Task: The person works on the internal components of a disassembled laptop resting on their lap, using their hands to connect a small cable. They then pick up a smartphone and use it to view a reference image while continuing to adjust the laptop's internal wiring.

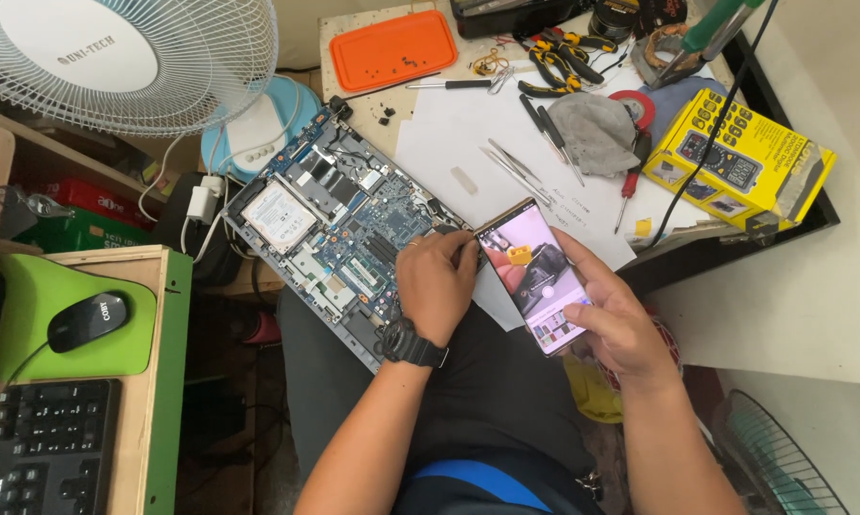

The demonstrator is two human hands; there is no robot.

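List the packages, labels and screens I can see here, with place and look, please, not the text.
Smartphone: lit screen, held in right hand, left hand at its top corner.
Yellow box: right on bench, rectangular, pictures of a meter.
Hard drive label: white, square, in the opened laptop.
Fan badge: round, white, top left.

both hands (437,286) (613,319) curled, seemingly gripping

Bright, even daylight, soft faint shadows below the left hand (437,286), mild glare on the white paper (468,133) above it, sharp centre, wide-angle bending at edges
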